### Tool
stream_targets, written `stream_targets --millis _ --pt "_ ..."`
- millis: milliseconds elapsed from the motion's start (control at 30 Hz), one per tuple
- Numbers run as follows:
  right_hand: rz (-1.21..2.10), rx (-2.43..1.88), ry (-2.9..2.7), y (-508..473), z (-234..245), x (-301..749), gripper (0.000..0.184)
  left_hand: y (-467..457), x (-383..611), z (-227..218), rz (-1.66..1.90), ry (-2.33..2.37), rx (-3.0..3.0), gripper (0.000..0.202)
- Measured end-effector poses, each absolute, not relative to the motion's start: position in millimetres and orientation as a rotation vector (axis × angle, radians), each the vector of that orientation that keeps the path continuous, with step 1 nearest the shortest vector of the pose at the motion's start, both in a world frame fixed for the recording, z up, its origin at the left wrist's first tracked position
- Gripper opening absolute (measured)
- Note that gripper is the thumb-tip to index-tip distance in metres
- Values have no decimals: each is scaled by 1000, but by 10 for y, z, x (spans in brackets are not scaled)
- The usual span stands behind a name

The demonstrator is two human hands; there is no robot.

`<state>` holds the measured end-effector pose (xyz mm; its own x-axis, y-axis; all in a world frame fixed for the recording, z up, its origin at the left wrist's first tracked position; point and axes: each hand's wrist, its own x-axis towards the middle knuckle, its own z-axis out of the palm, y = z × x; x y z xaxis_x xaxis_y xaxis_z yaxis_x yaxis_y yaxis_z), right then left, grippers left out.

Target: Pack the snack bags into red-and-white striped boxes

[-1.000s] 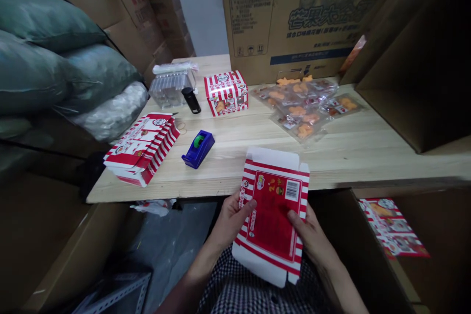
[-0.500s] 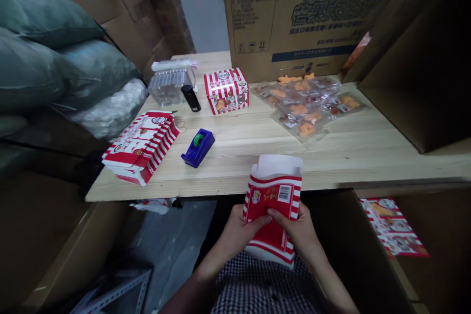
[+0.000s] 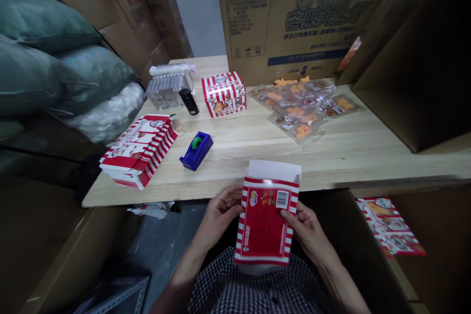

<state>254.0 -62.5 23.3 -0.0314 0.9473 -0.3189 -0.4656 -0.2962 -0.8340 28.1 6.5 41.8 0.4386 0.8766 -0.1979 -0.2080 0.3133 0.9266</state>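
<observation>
Nearest you is your checked garment [image 3: 253, 292], and just above it in your view, at the bench's near edge, is the red-and-white striped carton [image 3: 265, 228], its red panel with the barcode facing you and a white flap at its far end. Your right hand [image 3: 307, 230] is closed on the carton's right edge, thumb over the panel and the other fingers mostly hidden. Your left hand [image 3: 222, 216] is half open with loosely curled fingers, thumb tip at the carton's left edge; you cannot tell whether it grips. To the right, below the bench top, lies a printed card [image 3: 392, 228]. On the bench [image 3: 217, 174], a stack of striped cartons [image 3: 140, 149] sits near the left end, with the blue tape dispenser [image 3: 196, 152] to its right. Farther back, from left to right, you have clear plastic trays [image 3: 169, 91], a black cylinder [image 3: 189, 102] just beside them, a made-up striped box [image 3: 224, 95] and a pile of clear packets [image 3: 300, 115] with orange pieces inside. Behind the packets stands a large cardboard box [image 3: 287, 14] with printed lettering.
</observation>
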Motion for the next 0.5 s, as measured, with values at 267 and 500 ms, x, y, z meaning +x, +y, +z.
stream_targets --millis 267,500 --pt "1795 -1022 -511 -775 191 2509 31 132 251 415 954 827 958 41" --pt "1865 -965 -493 -790 -28 2514 41 154 320 287 787 1085 1056 31"
